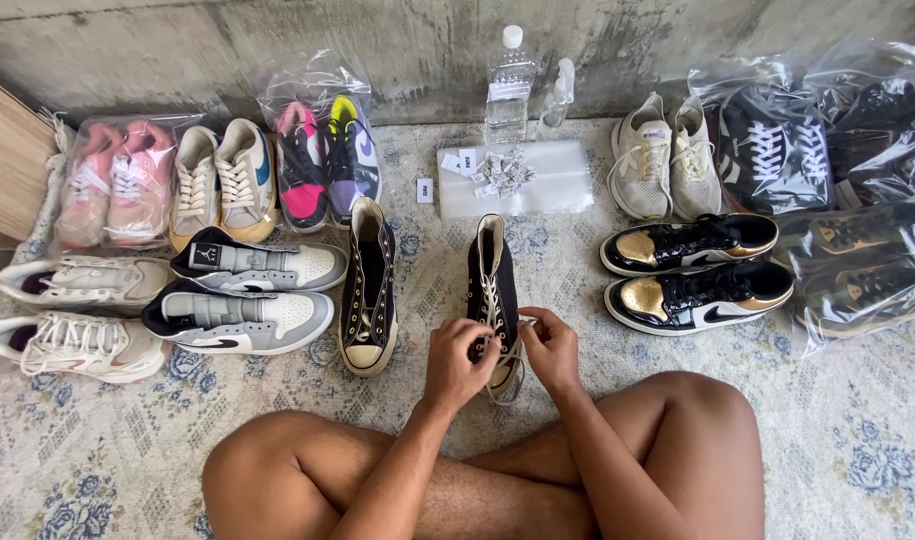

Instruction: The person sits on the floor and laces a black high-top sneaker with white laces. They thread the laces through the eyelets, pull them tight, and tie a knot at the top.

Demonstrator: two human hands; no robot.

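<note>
Two hands on one shoe: my left hand [460,362] and right hand [550,348] both close narrowly over the toe end of the black high-top [494,290], which lies on the rug [858,440] just in front of my crossed legs. My fingers pinch the white laces [505,375], a loop of which hangs loose below the toe. Its mate, the second black high-top [368,285], lies just to the left, apart from my hands.

What could go wrong, as I judge it: the loose loop could slip out of my pinch if I pull unevenly, and the shoe could twist or slide on the rug, since nothing pins its heel. A hard tug might drag it into its mate.

The count: two black high-tops; two grey-and-white sneakers [248,295]; two white sneakers [73,315] at far left; two beige sneakers with blue trim [221,180]; two pink sneakers in a bag [118,180]; one pink and one purple-and-yellow shoe sharing another bag [323,155]; two cream runners [666,160]; two black-and-gold sneakers [693,270]. At far right, several more bagged dark shoes [838,150], too crumpled to count. Against the wall stand one clear bottle [508,85] and one small spray bottle [558,95], by a stack of clear bags [513,180] with small packets on top.
</note>
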